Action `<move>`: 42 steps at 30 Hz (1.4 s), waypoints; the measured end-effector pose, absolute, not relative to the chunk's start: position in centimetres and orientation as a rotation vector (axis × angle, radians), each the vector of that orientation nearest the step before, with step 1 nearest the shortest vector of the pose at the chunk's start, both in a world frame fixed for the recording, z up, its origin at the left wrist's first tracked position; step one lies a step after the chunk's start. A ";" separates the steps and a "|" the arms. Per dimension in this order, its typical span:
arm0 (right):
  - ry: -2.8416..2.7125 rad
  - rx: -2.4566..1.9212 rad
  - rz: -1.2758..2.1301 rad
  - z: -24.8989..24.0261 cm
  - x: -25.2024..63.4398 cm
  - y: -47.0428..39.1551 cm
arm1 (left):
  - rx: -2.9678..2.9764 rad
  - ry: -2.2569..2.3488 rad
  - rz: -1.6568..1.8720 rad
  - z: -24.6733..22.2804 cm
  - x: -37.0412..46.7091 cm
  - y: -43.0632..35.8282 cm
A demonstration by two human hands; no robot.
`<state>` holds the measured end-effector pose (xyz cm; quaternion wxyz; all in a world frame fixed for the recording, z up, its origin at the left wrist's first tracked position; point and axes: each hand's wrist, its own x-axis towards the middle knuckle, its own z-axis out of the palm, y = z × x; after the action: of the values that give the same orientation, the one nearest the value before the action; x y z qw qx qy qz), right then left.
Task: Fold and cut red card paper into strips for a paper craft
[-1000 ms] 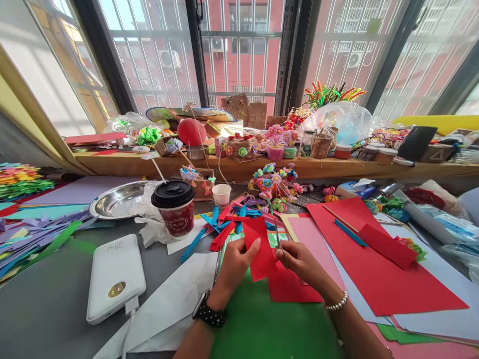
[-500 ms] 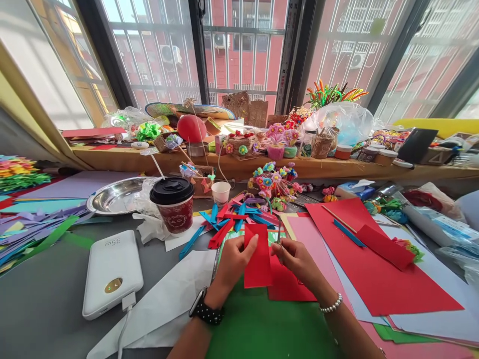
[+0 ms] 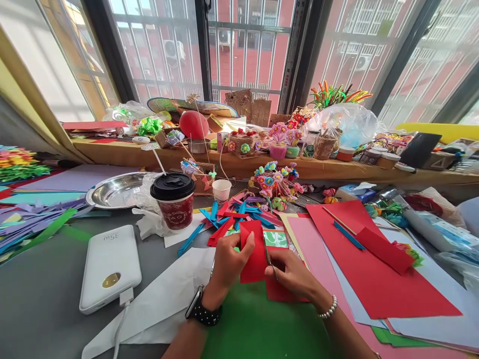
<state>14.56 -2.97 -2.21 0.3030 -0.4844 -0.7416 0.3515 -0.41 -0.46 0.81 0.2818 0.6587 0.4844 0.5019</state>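
My left hand [image 3: 232,262] pinches a narrow red paper piece [image 3: 256,264] between thumb and fingers, holding it upright above the green mat [image 3: 258,324]. In my right hand [image 3: 292,271] is a pair of scissors [image 3: 267,252], its fingers closed round the handles. The blades stand along the right edge of the red paper; whether they are apart is hard to see. Another red paper sheet [image 3: 282,290] lies beneath my right hand. Behind my hands sits a pile of folded red and blue paper strips [image 3: 239,214].
To the left are a white power bank [image 3: 110,269] with a cable, a lidded cup [image 3: 172,202] and a metal tray [image 3: 93,199]. Large red paper [image 3: 404,294] and other coloured sheets lie at right. Craft flowers [image 3: 275,179] and a crowded windowsill [image 3: 239,162] stand behind.
The scissors have come in against the right edge of the red paper, my right hand moving left and down. The paper in my left hand has shifted slightly left.
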 end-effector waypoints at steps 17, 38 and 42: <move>-1.854 -1.126 1.114 -2.0 14.3 -3.2 | 1.678 1.243 1.259 0.2 -0.2 -0.4; -1.821 -1.097 1.180 -2.1 14.4 -3.1 | 1.685 1.245 1.247 0.2 -0.2 -0.4; -1.827 -1.074 1.180 -2.1 14.3 -3.1 | 1.675 1.241 1.250 0.2 -0.2 -0.4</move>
<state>14.34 -3.13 -2.11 0.3502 -0.4147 -0.7055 0.4557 -0.18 -0.45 0.20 0.3481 0.6461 0.4786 0.4820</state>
